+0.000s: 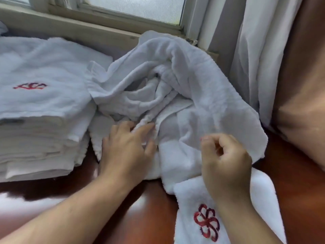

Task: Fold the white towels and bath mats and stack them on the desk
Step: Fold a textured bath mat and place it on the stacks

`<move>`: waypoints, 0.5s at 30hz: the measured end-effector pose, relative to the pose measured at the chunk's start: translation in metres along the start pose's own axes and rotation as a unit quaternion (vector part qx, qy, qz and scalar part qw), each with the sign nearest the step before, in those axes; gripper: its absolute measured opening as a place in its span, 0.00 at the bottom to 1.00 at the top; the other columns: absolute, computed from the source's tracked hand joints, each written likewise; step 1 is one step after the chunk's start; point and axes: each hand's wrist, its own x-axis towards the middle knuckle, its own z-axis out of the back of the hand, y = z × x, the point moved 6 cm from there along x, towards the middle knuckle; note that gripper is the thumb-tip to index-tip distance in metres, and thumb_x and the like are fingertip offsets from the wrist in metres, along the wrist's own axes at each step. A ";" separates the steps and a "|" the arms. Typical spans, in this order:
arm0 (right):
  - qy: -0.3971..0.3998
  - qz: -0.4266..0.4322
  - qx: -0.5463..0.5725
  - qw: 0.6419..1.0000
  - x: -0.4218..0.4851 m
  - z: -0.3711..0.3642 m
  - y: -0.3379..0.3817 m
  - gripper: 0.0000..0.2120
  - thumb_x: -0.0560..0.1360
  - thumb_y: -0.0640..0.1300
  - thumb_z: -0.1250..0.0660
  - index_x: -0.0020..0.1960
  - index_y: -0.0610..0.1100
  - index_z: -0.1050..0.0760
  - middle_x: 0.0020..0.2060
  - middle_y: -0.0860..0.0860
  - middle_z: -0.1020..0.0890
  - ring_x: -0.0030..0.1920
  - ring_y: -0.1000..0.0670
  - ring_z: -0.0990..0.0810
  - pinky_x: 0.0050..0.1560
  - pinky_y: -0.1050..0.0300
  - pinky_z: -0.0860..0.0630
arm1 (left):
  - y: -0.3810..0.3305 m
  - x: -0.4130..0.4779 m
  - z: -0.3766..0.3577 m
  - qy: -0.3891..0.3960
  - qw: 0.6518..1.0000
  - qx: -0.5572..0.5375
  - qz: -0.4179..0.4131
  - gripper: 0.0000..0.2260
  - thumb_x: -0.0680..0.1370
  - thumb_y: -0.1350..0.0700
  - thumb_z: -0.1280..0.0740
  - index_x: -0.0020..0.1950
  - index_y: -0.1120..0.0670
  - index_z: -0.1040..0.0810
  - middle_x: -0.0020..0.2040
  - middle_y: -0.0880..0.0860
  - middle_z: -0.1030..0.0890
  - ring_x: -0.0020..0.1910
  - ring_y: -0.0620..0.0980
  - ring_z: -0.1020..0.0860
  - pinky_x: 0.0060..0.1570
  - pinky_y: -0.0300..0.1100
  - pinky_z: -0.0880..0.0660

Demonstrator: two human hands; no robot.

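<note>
A crumpled heap of white towels point(175, 81) lies on the dark red-brown desk point(151, 208) under the window. My left hand point(126, 148) rests on the heap's near edge, its fingers pinching a rolled fold of towel. My right hand point(226, 161) hovers over the heap's right side with fingers curled; I cannot tell whether it holds any cloth. A tall stack of folded white towels point(40, 120), a red emblem on top, stands at the left. A white towel with a red flower emblem point(207, 222) hangs off the near edge below my right hand.
A window sill point(88, 30) runs behind the desk. White curtains point(255, 59) hang at the right, next to a brown upholstered cushion point(302, 103). A bright white glare patch point(26, 205) lies on the desk at lower left.
</note>
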 end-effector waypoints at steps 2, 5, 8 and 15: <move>0.081 -0.080 0.061 0.992 0.000 -0.015 -0.006 0.21 0.78 0.55 0.40 0.37 0.41 0.22 0.27 0.45 0.25 0.28 0.51 0.28 0.29 0.51 0.30 | 0.003 0.005 0.001 0.002 1.000 -0.023 0.007 0.20 0.79 0.40 0.41 0.71 0.36 0.28 0.56 0.50 0.28 0.61 0.53 0.32 0.60 0.51 0.31; 0.153 -0.192 0.151 0.958 -0.004 -0.030 -0.018 0.20 0.83 0.55 0.39 0.42 0.46 0.17 0.28 0.48 0.22 0.26 0.54 0.27 0.27 0.57 0.31 | 0.004 0.009 0.001 0.013 0.999 -0.050 -0.001 0.22 0.78 0.37 0.37 0.71 0.37 0.30 0.56 0.49 0.27 0.61 0.52 0.31 0.60 0.51 0.29; 0.148 -0.270 0.195 0.931 -0.001 -0.039 -0.019 0.22 0.83 0.58 0.42 0.47 0.45 0.17 0.30 0.47 0.20 0.24 0.54 0.28 0.22 0.64 0.34 | 0.004 0.005 0.008 -0.006 0.993 -0.120 -0.016 0.26 0.75 0.39 0.30 0.72 0.40 0.30 0.58 0.48 0.25 0.62 0.51 0.30 0.61 0.48 0.30; 0.153 -0.376 0.372 0.835 0.004 -0.067 0.003 0.33 0.81 0.65 0.44 0.54 0.35 0.18 0.45 0.39 0.13 0.46 0.43 0.13 0.41 0.56 0.17 | 0.008 0.002 0.020 -0.053 0.944 -0.324 -0.039 0.21 0.69 0.39 0.27 0.59 0.38 0.28 0.49 0.36 0.22 0.50 0.36 0.23 0.43 0.29 0.29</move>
